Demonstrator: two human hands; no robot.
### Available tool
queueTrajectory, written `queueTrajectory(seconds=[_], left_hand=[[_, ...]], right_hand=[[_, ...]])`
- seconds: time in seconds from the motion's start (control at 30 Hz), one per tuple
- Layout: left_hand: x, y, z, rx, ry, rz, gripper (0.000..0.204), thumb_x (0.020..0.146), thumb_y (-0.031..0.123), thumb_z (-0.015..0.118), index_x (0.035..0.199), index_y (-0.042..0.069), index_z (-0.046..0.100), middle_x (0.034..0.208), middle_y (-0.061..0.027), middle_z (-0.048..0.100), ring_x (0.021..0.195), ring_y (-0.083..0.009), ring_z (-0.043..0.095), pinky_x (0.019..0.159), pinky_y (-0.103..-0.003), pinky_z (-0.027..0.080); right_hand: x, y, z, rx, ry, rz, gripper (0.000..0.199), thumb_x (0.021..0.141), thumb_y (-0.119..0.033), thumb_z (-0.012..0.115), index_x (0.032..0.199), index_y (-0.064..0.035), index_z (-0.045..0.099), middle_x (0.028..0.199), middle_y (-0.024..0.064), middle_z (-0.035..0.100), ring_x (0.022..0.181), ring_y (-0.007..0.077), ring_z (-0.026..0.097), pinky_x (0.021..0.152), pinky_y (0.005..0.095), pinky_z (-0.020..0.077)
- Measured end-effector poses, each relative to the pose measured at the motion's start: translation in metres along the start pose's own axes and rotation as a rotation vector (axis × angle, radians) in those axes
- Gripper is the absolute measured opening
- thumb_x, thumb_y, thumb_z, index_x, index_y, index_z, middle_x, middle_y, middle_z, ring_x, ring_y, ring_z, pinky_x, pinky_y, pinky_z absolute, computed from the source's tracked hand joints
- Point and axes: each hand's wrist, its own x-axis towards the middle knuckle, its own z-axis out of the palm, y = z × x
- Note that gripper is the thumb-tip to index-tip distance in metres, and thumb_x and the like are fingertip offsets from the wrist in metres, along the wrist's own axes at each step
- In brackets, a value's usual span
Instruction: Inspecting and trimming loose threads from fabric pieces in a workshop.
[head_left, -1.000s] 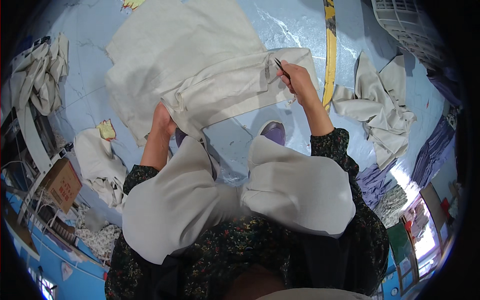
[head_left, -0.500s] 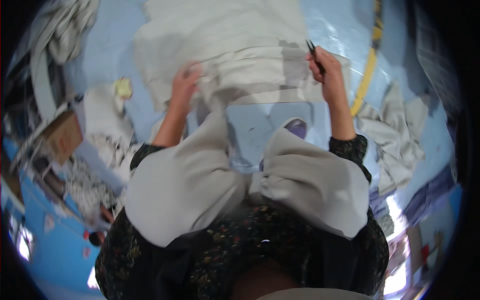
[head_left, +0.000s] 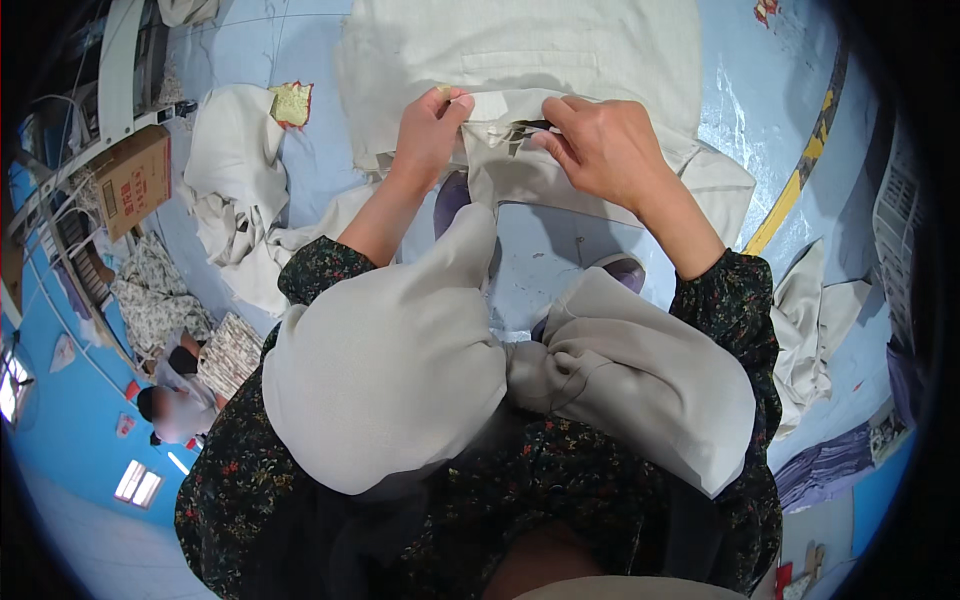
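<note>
A cream garment (head_left: 520, 70) with a stitched rectangular pocket outline lies spread in front of me. My left hand (head_left: 430, 132) pinches the lifted edge of this garment between thumb and fingers. Close on its right, my right hand (head_left: 608, 152) is closed around dark thread snips (head_left: 532, 126); their tips point left at the raised edge, and most of them is hidden by the fingers. Between the hands, a fold of the cloth shows a pale strip and what look like loose threads. Grey-beige cloth covers both my knees.
Crumpled cream cloth (head_left: 235, 150) lies to the left by a yellow scrap (head_left: 291, 104). Beyond it are a cardboard box (head_left: 135, 183) and a metal frame (head_left: 118, 70). More cloth (head_left: 800, 340) and a yellow-black floor stripe (head_left: 775, 215) are on the right. A person (head_left: 180, 405) sits far left.
Both hands have come closer together over the garment. The left hand has taken hold of its edge and raised it, and the right has brought the snips leftward to it.
</note>
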Motion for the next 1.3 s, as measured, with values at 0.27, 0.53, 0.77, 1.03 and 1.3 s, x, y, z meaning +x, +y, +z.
queueTrajectory(seconds=[0.27, 0.53, 0.77, 1.03, 1.3], left_hand=[[-0.005, 0.01, -0.002, 0.015, -0.066, 0.068, 0.021, 0.098, 0.02, 0.065, 0.108, 0.001, 0.067, 0.087, 0.0031, 0.064, 0.077, -0.0049, 0.054, 0.069, -0.023, 0.045], [0.012, -0.006, -0.008, -0.176, -0.039, 0.012, 0.023, 0.1, 0.019, 0.06, 0.108, -0.002, 0.066, 0.093, -0.0019, 0.066, 0.081, -0.0075, 0.058, 0.072, -0.026, 0.048], [-0.002, -0.053, -0.019, -0.259, -0.208, -0.271, 0.02, 0.098, 0.017, 0.062, 0.112, 0.004, 0.065, 0.107, -0.0042, 0.069, 0.095, -0.0131, 0.063, 0.088, -0.028, 0.049], [-0.006, -0.021, -0.001, -0.016, -0.114, 0.209, 0.023, 0.104, 0.022, 0.057, 0.109, 0.001, 0.063, 0.099, -0.0085, 0.07, 0.088, -0.0177, 0.067, 0.077, -0.03, 0.053], [-0.001, -0.029, -0.016, -0.112, -0.137, -0.221, 0.031, 0.102, 0.024, 0.058, 0.117, -0.002, 0.064, 0.105, -0.0112, 0.072, 0.088, -0.0183, 0.069, 0.08, -0.034, 0.058]], right_hand=[[0.037, -0.002, -0.001, -0.008, -0.181, -0.117, 0.026, 0.091, -0.03, 0.066, 0.083, -0.0045, 0.064, 0.072, 0.0136, 0.066, 0.068, 0.0369, 0.064, 0.06, 0.0462, 0.0488], [0.001, 0.049, -0.011, 1.057, -0.139, 0.2, 0.033, 0.096, -0.036, 0.063, 0.081, -0.0065, 0.065, 0.066, -0.0012, 0.057, 0.064, 0.0108, 0.053, 0.059, 0.0284, 0.0402], [-0.192, 0.093, 0.012, 0.263, 0.857, 1.228, 0.039, 0.085, -0.04, 0.079, 0.091, -0.0021, 0.069, 0.081, 0.0037, 0.063, 0.076, 0.0154, 0.056, 0.07, 0.0314, 0.0457], [-0.225, 0.056, 0.116, 0.077, 0.749, 1.348, 0.041, 0.079, -0.035, 0.078, 0.105, -0.005, 0.067, 0.089, 0.0095, 0.069, 0.089, 0.027, 0.067, 0.081, 0.0393, 0.0506], [-0.236, 0.086, 0.076, -0.061, 0.936, 1.13, 0.027, 0.081, -0.025, 0.076, 0.094, -0.0028, 0.07, 0.087, 0.0126, 0.068, 0.085, 0.0304, 0.066, 0.077, 0.0403, 0.0502]])
